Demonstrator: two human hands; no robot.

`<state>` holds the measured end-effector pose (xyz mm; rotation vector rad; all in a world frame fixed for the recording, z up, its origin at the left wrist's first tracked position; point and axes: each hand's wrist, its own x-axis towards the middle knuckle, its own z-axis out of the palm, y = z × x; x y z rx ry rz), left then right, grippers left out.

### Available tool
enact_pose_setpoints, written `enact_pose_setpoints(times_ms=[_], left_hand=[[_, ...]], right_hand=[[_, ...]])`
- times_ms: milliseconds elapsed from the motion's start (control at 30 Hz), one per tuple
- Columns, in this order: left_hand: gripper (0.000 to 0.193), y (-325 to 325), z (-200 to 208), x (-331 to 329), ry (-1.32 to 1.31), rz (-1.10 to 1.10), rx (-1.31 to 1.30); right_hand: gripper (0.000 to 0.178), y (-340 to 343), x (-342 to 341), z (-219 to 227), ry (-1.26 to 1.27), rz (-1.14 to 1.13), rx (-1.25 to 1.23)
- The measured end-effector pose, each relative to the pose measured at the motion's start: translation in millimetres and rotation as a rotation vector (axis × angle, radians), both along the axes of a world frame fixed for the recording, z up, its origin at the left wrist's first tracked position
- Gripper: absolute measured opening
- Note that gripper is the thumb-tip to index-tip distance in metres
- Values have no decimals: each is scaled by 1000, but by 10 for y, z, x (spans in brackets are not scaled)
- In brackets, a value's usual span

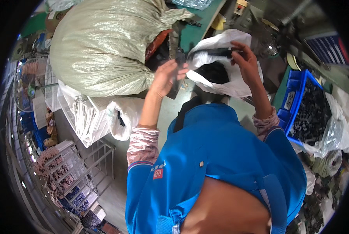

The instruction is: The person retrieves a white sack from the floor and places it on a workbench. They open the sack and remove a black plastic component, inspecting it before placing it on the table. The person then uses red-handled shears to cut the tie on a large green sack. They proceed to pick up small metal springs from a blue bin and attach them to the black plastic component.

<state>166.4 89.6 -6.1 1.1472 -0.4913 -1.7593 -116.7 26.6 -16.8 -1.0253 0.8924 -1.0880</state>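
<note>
My left hand point(166, 80) is closed around a small dark piece point(180, 56) with a narrow top, beside the mouth of a big pale woven sack point(104, 46). Motion smears the fingertips there, and the piece's lower part is unclear. Over a white bag point(240, 87), my right hand point(244, 60) pinches one end of a long black part point(215, 52), which lies roughly level and points left. Black contents point(213, 73) show inside the open bag. Dark things and a reddish-brown liner point(157, 45) show at the sack's mouth.
At right stands a blue crate point(285, 117) full of small black parts, with clear plastic point(332, 134) against it. Left of me are a smaller white bag point(126, 130), a stack of white sheets point(85, 119) and a metal rack point(87, 165). A green tabletop point(205, 19) lies ahead.
</note>
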Motion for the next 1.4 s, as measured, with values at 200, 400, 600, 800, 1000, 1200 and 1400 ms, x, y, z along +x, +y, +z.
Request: enact_pose_setpoints(times_ms=[200, 400, 600, 800, 1000, 1200, 1400], left_hand=[[30, -125, 202, -504, 164, -338, 2], [28, -106, 147, -909, 167, -451, 38], [25, -18, 191, -1073, 161, -474, 69], [28, 47, 236, -1139, 60, -442, 67], [28, 104, 223, -1128, 41, -439, 23], [30, 143, 254, -1120, -49, -413, 21], [43, 125, 338, -1189, -10, -435, 116]], right_hand=[[29, 307, -369, -90, -114, 385, 204], [33, 431, -490, -165, -363, 331, 240], [40, 479, -611, -222, -444, 313, 272], [41, 509, -589, -196, -414, 315, 324], [43, 534, -530, -172, -437, 327, 386], [42, 599, -537, -190, -414, 323, 356], [41, 675, -582, -298, -402, 300, 358]])
